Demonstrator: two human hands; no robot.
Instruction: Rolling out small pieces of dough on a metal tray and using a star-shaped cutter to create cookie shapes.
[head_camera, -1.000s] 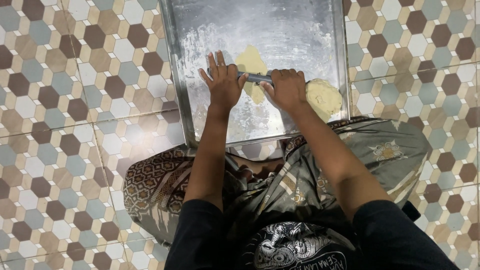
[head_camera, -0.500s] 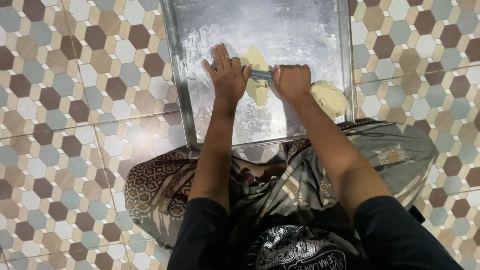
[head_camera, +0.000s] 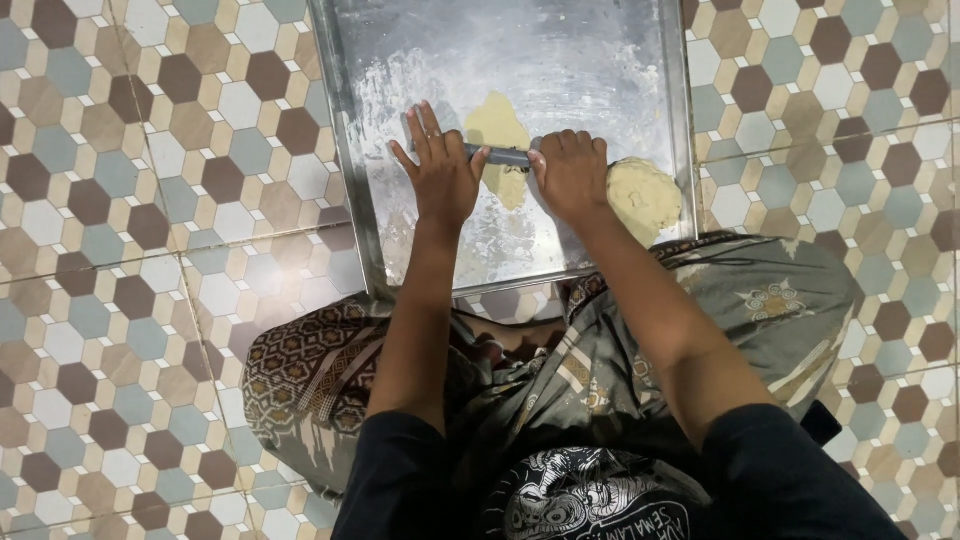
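A flat piece of pale yellow dough (head_camera: 497, 128) lies on a floured metal tray (head_camera: 560, 60). A thin grey rolling pin (head_camera: 506, 156) rests across the dough. My left hand (head_camera: 440, 170) presses flat on the pin's left end, fingers spread. Over the pin's right end sits my right hand (head_camera: 572, 175), its fingers curled on the rod. A rounded lump of dough (head_camera: 643, 192) sits on the tray just right of my right hand.
The tray lies on a floor of hexagonal tiles (head_camera: 150, 200) in brown, beige and grey-blue. My crossed legs in patterned cloth (head_camera: 330, 370) lie against the tray's near edge. White flour is smeared over the tray's surface.
Both hands and the rolling pin have moved a little away from me over the flat dough. The lump of dough has stayed in place.
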